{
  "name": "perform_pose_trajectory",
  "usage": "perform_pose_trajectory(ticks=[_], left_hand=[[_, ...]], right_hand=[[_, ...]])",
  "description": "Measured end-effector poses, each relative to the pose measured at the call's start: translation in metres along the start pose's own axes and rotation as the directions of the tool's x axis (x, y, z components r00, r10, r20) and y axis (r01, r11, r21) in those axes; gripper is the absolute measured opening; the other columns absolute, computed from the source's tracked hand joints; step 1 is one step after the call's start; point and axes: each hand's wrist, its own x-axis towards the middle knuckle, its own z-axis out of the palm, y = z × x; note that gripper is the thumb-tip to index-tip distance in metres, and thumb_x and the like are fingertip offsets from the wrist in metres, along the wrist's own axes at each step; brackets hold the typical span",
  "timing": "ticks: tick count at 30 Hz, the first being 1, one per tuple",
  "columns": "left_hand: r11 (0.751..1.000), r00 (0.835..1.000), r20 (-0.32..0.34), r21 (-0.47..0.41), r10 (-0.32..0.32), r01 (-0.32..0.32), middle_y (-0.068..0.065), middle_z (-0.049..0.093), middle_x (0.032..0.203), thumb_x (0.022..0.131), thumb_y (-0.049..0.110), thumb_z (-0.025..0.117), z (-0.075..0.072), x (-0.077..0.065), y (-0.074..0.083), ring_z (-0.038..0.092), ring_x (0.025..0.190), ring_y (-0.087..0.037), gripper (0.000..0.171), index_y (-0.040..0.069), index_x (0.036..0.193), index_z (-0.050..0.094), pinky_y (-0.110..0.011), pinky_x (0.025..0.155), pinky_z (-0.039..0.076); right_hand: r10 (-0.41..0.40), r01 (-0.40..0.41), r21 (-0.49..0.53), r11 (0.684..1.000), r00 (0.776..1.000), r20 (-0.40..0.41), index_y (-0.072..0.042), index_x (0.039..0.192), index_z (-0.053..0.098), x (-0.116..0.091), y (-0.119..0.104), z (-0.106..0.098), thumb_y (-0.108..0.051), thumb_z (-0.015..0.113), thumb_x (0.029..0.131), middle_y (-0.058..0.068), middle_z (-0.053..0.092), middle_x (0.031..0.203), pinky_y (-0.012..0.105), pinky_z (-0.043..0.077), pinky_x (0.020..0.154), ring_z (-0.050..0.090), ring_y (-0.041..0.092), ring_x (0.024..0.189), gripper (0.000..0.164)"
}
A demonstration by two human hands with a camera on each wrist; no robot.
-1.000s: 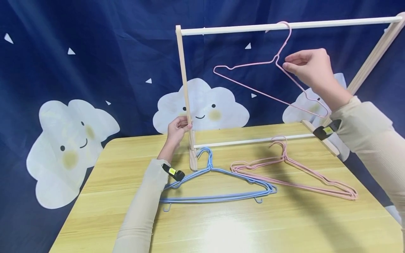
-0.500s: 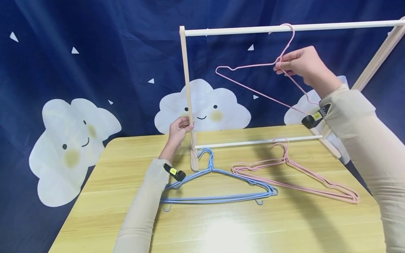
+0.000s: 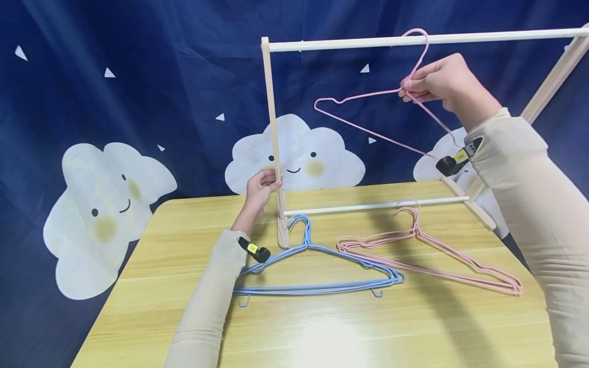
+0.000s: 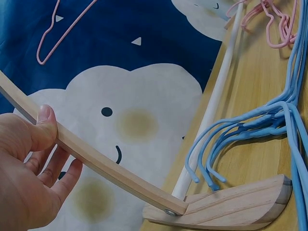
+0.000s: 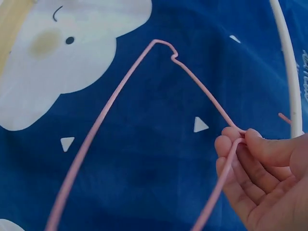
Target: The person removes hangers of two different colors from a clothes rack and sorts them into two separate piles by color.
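Note:
My right hand (image 3: 444,84) pinches a pink hanger (image 3: 363,96) at the neck, just under its hook. That hook curves over the white top rod (image 3: 340,44) of a wooden rack, its top a little above the rod. In the right wrist view the thumb and fingers of the right hand (image 5: 262,173) meet on the hanger's neck (image 5: 239,137). With the left hand (image 3: 261,190) I grip the rack's left wooden post (image 3: 272,112) low down; the left wrist view shows the thumb on one side of the post (image 4: 96,156) and fingers on the other.
Blue hangers (image 3: 317,292) lie stacked on the wooden table (image 3: 152,286), near the post's foot (image 3: 282,235). A pile of pink hangers (image 3: 442,245) lies to their right, below the rack's lower rod (image 3: 349,208). Behind hangs a dark blue curtain (image 3: 184,102) with clouds.
The right hand, a second ago beside the hanging pink hanger, has moved left and taken its neck. It then lifted the hanger slightly. The left hand stays on the post.

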Motion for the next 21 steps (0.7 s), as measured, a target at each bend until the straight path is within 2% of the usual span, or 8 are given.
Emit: perform_pose_trajectory(ticks=[3, 6, 7, 13, 17, 21], left_hand=[[1.000, 1.000, 0.001, -0.002, -0.001, 0.001, -0.009, 0.075, 0.114, 0.091, -0.002, 0.072, 0.000, 0.000, -0.001, 0.065, 0.097, -0.010, 0.031, 0.000, 0.121, 0.066, -0.020, 0.089, 0.055], [1.000, 1.000, 0.001, 0.000, 0.003, -0.003, -0.011, 0.075, 0.115, 0.091, -0.001, 0.073, 0.001, 0.000, -0.001, 0.065, 0.096, -0.010, 0.031, -0.001, 0.121, 0.065, -0.019, 0.088, 0.055], [1.000, 1.000, 0.001, 0.001, 0.006, -0.006, -0.012, 0.075, 0.116, 0.091, -0.001, 0.073, 0.001, 0.000, -0.001, 0.065, 0.096, -0.010, 0.031, -0.001, 0.121, 0.066, -0.019, 0.088, 0.055], [1.000, 1.000, 0.002, 0.004, 0.018, -0.018, -0.008, 0.076, 0.112, 0.091, -0.001, 0.073, 0.001, -0.002, 0.000, 0.066, 0.095, -0.009, 0.031, -0.001, 0.121, 0.066, -0.019, 0.087, 0.055], [1.000, 1.000, 0.001, -0.009, 0.018, -0.018, -0.004, 0.076, 0.106, 0.091, -0.003, 0.072, 0.000, -0.003, 0.000, 0.066, 0.095, -0.010, 0.030, -0.001, 0.121, 0.066, -0.020, 0.088, 0.056], [1.000, 1.000, -0.002, -0.006, 0.011, -0.011, -0.003, 0.075, 0.106, 0.091, -0.003, 0.072, -0.001, -0.002, 0.000, 0.066, 0.096, -0.010, 0.031, 0.000, 0.121, 0.066, -0.022, 0.090, 0.056]], right_hand=[[-0.008, 0.009, 0.036, 0.999, 1.000, -0.030, -0.017, 0.088, 0.080, -0.005, -0.001, -0.006, -0.023, 0.079, 0.086, -0.008, 0.077, 0.072, 0.018, 0.060, 0.084, 0.075, 0.005, 0.070, 0.006], [-0.052, 0.056, 0.132, 0.990, 0.998, -0.032, -0.013, 0.089, 0.081, -0.012, 0.000, -0.015, -0.017, 0.080, 0.085, -0.005, 0.078, 0.072, 0.019, 0.061, 0.080, 0.076, 0.008, 0.068, 0.006], [-0.073, 0.077, 0.176, 0.981, 0.997, -0.030, -0.011, 0.087, 0.081, -0.014, 0.001, -0.019, -0.014, 0.081, 0.084, -0.002, 0.078, 0.071, 0.017, 0.061, 0.063, 0.076, 0.009, 0.067, 0.005], [-0.163, 0.168, 0.346, 0.923, 0.986, -0.043, -0.002, 0.085, 0.080, -0.031, 0.016, -0.036, -0.005, 0.084, 0.079, 0.005, 0.078, 0.073, 0.022, 0.061, 0.062, 0.077, 0.014, 0.067, 0.008], [-0.197, 0.191, 0.374, 0.907, 0.980, -0.023, 0.001, 0.086, 0.079, -0.043, 0.037, -0.044, 0.000, 0.083, 0.080, 0.008, 0.079, 0.075, 0.023, 0.062, 0.062, 0.077, 0.015, 0.068, 0.007], [-0.193, 0.178, 0.284, 0.942, 0.981, 0.023, -0.002, 0.088, 0.080, -0.051, 0.062, -0.050, -0.003, 0.078, 0.086, 0.004, 0.079, 0.077, 0.020, 0.062, 0.064, 0.077, 0.012, 0.071, 0.003]])
